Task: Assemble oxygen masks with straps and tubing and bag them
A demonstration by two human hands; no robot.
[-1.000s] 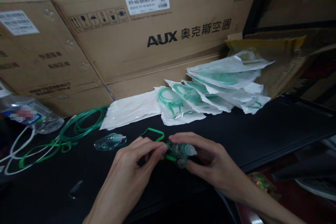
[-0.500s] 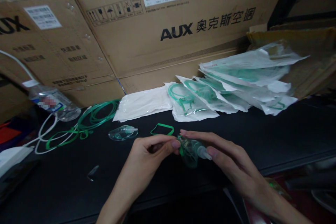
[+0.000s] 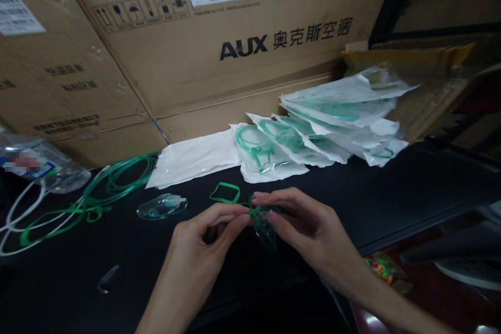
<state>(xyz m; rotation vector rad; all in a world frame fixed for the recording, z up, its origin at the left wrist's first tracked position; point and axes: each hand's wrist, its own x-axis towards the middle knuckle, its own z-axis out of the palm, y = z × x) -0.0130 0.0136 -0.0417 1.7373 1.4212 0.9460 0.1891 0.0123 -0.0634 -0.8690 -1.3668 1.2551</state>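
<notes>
A clear green oxygen mask (image 3: pixel 266 235) is held between my two hands above the black table. My left hand (image 3: pixel 209 237) is closed, thumb and fingers pinching the green elastic strap (image 3: pixel 235 188) at the mask's edge. The strap's loop sticks up behind those fingertips. From the other side, my right hand (image 3: pixel 313 222) grips the mask with its thumb and fingers, covering part of it. A second clear mask (image 3: pixel 158 207) with a pale connector lies on the table to the left of my hands.
Coiled green tubing (image 3: pixel 111 201) and a white cable (image 3: pixel 13 214) lie at left by a plastic bottle (image 3: pixel 62 172). Several sealed packs (image 3: pixel 274 169) and a white packet (image 3: pixel 195 159) line the back, against cardboard boxes (image 3: pixel 156 73). A small clear piece (image 3: pixel 108 278) lies front left.
The view has shifted right, so things appear farther left. My right fingers have moved in over the mask and now cover its pale connector. My left hand keeps its pinch.
</notes>
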